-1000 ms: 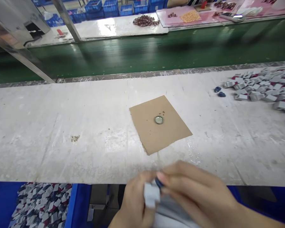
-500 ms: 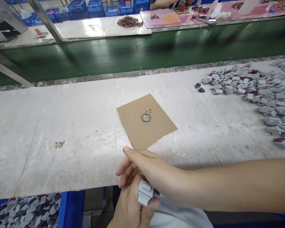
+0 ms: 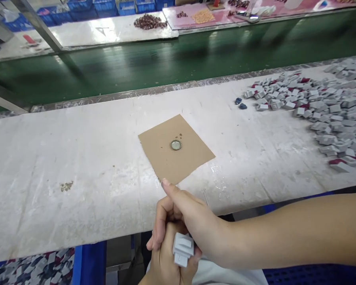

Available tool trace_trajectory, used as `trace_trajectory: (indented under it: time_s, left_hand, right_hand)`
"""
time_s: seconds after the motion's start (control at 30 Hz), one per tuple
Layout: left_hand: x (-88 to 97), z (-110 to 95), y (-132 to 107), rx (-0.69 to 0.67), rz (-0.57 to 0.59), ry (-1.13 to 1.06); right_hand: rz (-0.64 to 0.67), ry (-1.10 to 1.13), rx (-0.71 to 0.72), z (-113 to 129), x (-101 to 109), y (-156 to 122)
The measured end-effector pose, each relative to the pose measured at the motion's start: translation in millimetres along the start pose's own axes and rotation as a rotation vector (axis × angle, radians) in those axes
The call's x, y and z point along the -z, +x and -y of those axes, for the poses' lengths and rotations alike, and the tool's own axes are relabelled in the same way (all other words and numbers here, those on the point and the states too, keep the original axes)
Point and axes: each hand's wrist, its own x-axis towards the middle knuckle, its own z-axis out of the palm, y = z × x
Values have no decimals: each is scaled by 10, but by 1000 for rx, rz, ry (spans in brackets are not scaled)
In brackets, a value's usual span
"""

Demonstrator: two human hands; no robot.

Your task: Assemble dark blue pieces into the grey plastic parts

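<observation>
My left hand (image 3: 166,257) is closed around a small light-grey plastic part (image 3: 183,248) with a stepped, blocky shape; the part sticks up between thumb and fingers. My right hand (image 3: 192,213) lies over it from the right, its fingers curled across the back of my left hand and its thumb stretched out. Whatever is under the right palm is hidden. Beyond both hands, a square of brown cardboard (image 3: 157,158) lies on the white table, and on it rests a crimped metal bottle cap (image 3: 176,145) beside a few tiny brown crumbs (image 3: 179,136).
A large heap of grey and dark-red plastic parts (image 3: 338,114) covers the table's right side, with two dark-blue pieces (image 3: 241,103) beside it. A blue bin (image 3: 89,261) of similar parts stands lower left. Behind runs a green conveyor belt (image 3: 121,67); brown pieces (image 3: 150,22) lie beyond.
My right hand's fingers have curled more tightly over my left hand. The grey part shows more fully. The whole view has shifted slightly, so the table things sit further left.
</observation>
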Motion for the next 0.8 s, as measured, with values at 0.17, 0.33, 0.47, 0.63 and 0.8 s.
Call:
trace_trajectory:
  time_s: [0.17, 0.33, 0.47, 0.63, 0.8]
  left_hand:
    - [23, -32, 88, 10, -14, -116]
    - [-9, -61, 115, 30, -27, -174]
    - [-27, -18, 154, 63, -20, -206]
    - [-4, 48, 209, 246, 46, -251]
    - [-32, -86, 210, 410, 60, -315]
  right_hand:
    - [-13, 158, 78, -12, 14, 13]
    - [-17, 163, 144, -6, 25, -34]
    - [-14, 154, 198, -31, 91, 7]
    - [28, 108, 187, -40, 178, 101]
    - [162, -14, 96, 61, 247, 42]
